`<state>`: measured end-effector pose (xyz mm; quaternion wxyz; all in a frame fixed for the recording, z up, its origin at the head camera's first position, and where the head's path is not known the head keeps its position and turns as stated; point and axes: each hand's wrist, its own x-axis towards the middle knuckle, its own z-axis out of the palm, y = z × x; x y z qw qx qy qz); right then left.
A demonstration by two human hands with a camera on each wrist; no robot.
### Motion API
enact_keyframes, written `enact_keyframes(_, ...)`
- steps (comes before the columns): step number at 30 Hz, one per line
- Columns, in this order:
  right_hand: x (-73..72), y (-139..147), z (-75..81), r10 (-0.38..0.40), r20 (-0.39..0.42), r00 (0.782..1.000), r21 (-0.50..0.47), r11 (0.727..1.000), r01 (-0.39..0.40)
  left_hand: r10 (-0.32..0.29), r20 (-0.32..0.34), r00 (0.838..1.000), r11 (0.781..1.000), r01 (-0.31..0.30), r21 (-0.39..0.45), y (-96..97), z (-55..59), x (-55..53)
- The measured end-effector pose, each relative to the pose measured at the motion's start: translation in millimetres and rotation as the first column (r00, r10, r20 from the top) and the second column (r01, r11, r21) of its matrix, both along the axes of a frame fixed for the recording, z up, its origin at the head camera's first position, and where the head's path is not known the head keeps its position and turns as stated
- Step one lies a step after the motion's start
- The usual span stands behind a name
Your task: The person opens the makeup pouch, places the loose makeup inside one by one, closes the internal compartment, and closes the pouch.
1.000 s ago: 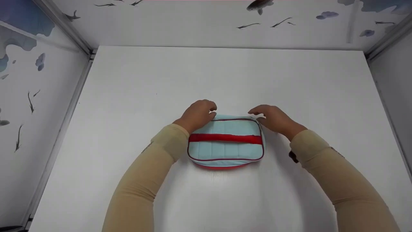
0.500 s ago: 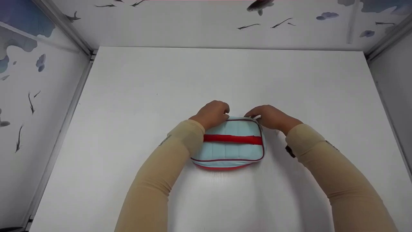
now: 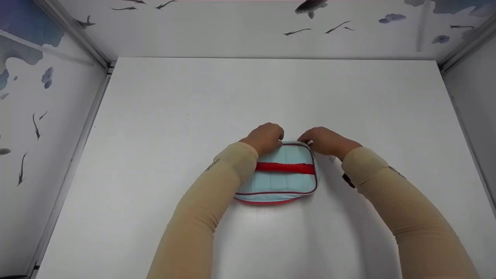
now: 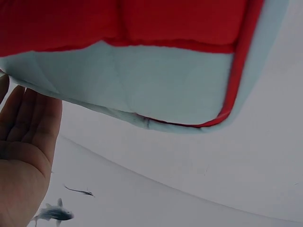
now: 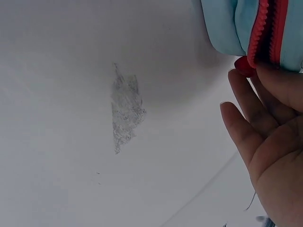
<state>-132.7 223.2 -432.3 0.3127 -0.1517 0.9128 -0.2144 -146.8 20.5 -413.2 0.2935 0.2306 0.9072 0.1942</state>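
Note:
A light blue quilted pouch (image 3: 285,182) with dark red piping and a red band (image 3: 286,167) lies on the white table. My left hand (image 3: 267,137) is at its far edge, thumb and fingertips meeting over the rim; what lies between them is hidden. In the left wrist view the fingers (image 4: 31,113) reach up to the pouch's edge. My right hand (image 3: 329,141) is at the far right corner. There, in the right wrist view, its thumb and finger pinch a small red tab (image 5: 245,66) below the red zipper (image 5: 267,33), whose tooth rows stand apart.
The white table (image 3: 155,116) stretches around the pouch. A back wall (image 3: 232,31) with printed fish meets its far edge, and a left wall (image 3: 23,116) stands along the side. A grey smudge (image 5: 125,113) shows in the right wrist view.
My left hand has slid rightward along the pouch's far edge, nearing the right hand. The right hand has moved slightly left and closed its fingers at the corner. The pouch stays in place.

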Motion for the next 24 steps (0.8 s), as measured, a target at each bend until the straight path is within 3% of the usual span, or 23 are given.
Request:
enact_keyframes(15,0.0,-0.9,-2.5,-0.028,-0.009,1.000,0.052,0.998,0.029,-0.047,-0.005,0.999,0.999,0.047,0.005,12.7,-6.9,-4.9)
enact_keyframes(24,1.4,-4.9,3.0,0.024,-0.115,0.993,0.091,0.996,-0.014,-0.059,0.019,0.998,0.997,0.060,-0.053,16.8,3.8,-5.3)
